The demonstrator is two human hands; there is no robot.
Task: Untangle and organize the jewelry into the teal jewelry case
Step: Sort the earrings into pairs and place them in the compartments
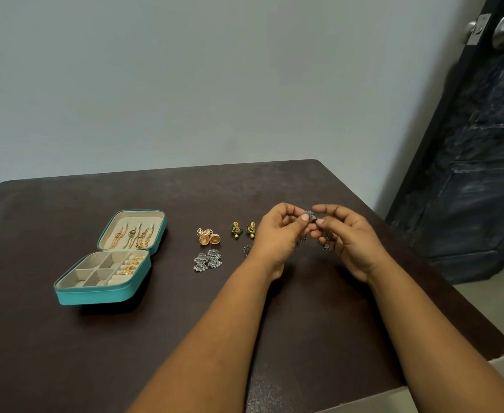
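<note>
The teal case (104,289) is lying open far to the left, well apart from the hands, so the left hand (277,234) is nearer to it. Both hands are pinching one small dark earring (310,216) above the table (66,353), the right hand (349,236) holding its other side.

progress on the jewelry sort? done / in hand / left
Done: gold chains in the lid and gold rings in the roll slots of the open teal jewelry case.
In hand: left hand and right hand pinch a small dark silver earring.
Left: gold dome earrings, green-and-gold earrings, silver fan earrings; four square compartments empty.
</note>
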